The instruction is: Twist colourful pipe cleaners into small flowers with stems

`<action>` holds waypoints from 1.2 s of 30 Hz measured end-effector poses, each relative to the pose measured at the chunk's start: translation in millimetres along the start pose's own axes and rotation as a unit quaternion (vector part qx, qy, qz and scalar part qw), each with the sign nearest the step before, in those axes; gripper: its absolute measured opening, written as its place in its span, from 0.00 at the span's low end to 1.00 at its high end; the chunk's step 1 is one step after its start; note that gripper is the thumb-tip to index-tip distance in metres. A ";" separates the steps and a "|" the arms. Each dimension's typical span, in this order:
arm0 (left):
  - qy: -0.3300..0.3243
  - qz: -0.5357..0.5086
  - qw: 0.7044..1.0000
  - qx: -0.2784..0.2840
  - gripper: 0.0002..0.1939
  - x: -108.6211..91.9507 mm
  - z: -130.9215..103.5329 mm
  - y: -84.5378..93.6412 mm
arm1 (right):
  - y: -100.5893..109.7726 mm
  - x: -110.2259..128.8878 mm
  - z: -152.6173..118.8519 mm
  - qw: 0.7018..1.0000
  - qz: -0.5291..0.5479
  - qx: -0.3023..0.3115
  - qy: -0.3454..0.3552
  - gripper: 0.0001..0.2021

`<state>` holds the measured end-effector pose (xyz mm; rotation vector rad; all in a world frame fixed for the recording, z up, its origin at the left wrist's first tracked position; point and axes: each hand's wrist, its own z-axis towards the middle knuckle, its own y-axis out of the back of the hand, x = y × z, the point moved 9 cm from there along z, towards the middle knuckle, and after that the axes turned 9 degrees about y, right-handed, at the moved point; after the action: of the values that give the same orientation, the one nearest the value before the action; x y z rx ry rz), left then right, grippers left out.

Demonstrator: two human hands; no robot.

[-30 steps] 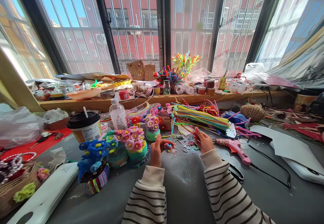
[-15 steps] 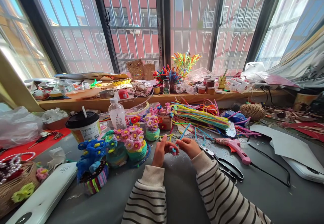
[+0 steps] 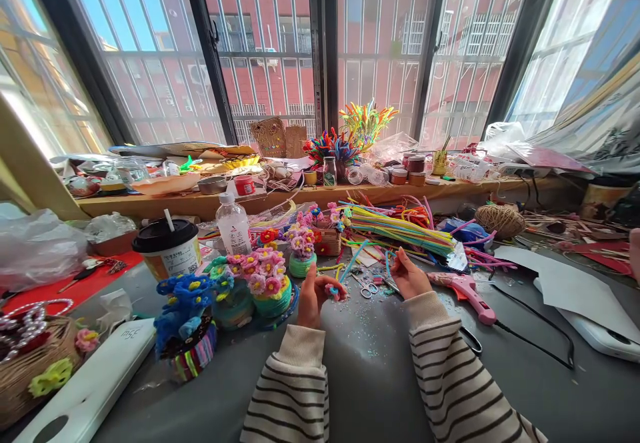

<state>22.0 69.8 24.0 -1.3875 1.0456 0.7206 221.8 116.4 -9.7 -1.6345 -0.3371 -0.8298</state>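
Note:
My left hand is closed around a small pink and blue pipe-cleaner flower. A longer light-blue pipe cleaner slants up beyond its fingertips; whether it joins the flower is unclear. To the right, my right hand has its fingers curled at a short blue pipe cleaner, apparently pinching it. Small scissors lie between the hands among bits of glitter. Large-handled cutters are mostly hidden under my right forearm.
Fuzzy flower pots and a lidded cup stand left. A pipe-cleaner bundle lies behind the hands. On the right are a pink glue gun with its cord and white sheets. A crowded sill runs behind.
My right hand has moved right, away from my left hand, to the blue pieces on the table. The small scissors now show between the hands. My left hand still holds the flower.

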 end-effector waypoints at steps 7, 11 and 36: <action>0.043 -0.198 0.976 0.083 0.28 0.5 2.4 -7.1 | -18.5 -22.2 -15.6 0.991 -0.097 0.073 -0.047 0.09; 0.066 -0.207 0.970 0.113 0.27 7.0 6.7 -11.7 | -44.2 -32.6 -34.2 0.974 -0.158 0.159 -0.025 0.13; 0.078 -0.190 0.978 -0.023 0.16 24.2 28.7 -15.7 | -78.2 -57.0 -72.9 0.943 0.078 0.246 -0.212 0.23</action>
<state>50.5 92.3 5.7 -1.6456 0.8520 0.3600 108.4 79.6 11.7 -1.3298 -0.6516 -0.2309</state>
